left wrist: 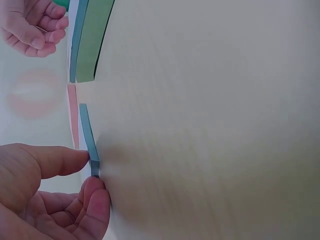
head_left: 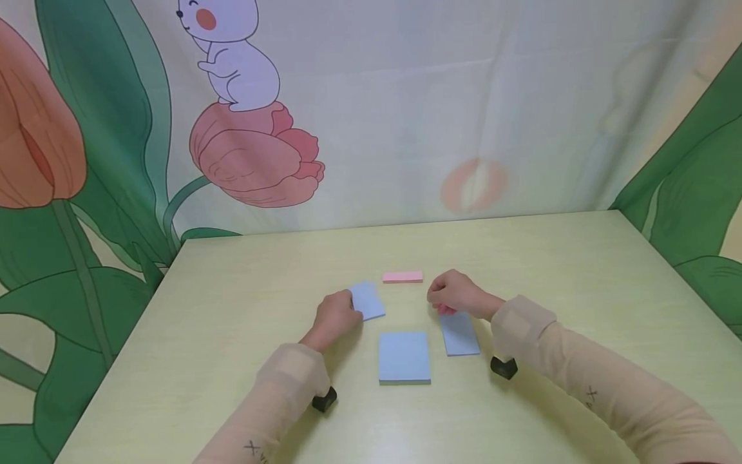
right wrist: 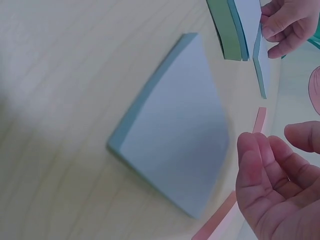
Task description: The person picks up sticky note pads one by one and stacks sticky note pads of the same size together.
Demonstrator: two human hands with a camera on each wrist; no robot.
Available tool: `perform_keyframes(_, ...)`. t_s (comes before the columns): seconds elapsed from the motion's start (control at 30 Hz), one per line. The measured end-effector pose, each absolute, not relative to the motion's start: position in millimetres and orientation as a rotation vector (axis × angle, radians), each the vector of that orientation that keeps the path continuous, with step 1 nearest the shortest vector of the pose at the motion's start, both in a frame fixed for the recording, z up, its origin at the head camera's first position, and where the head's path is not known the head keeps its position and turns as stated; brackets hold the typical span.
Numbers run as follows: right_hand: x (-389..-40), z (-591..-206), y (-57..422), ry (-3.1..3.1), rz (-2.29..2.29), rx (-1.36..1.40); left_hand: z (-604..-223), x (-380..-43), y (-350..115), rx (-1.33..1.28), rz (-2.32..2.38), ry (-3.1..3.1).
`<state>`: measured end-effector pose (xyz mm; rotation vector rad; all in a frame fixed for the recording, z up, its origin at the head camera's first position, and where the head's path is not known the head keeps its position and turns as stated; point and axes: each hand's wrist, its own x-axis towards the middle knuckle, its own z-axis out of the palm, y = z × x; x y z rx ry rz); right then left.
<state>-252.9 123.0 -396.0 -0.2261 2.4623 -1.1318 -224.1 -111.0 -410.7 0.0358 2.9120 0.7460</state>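
Observation:
My left hand (head_left: 339,314) pinches the corner of a small light-blue sticky-note pad (head_left: 368,301) between thumb and fingers. In the left wrist view the thumb (left wrist: 70,161) presses one edge of this pad (left wrist: 88,131). Above the far end of a second small blue pad (head_left: 462,336) is my right hand (head_left: 458,293). Its fingers are loosely curled with the thumb apart, and nothing is held. The right wrist view shows that blue pad (right wrist: 172,125) lying flat, apart from the fingers (right wrist: 252,170).
Between the hands, nearer me, lies a larger square pad (head_left: 404,357), blue over green. A thin pink pad (head_left: 402,277) lies farther back. The right wrist view shows another pink strip (right wrist: 216,218) beside the right blue pad. Behind the table (head_left: 243,270) hangs a printed curtain (head_left: 377,129).

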Motion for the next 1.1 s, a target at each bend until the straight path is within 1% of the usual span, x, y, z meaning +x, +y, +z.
perform_keyframes(0.53, -251.6, -395.6, 118.3, 2.461, -1.111, -0.24, -410.5, -224.0, -96.5, 0.112, 0.767, 2.884)
perform_keyframes(0.8, -254.4, -396.7, 111.3, 2.455, -1.136, -0.173, -410.6, -224.5, -90.9, 0.066, 0.801, 2.87)
perform_keyframes(1.1, -262.2, -397.7, 103.1, 2.413, -1.159, -0.197, -411.3, -229.4, -84.5, 0.055, 0.772, 2.846)
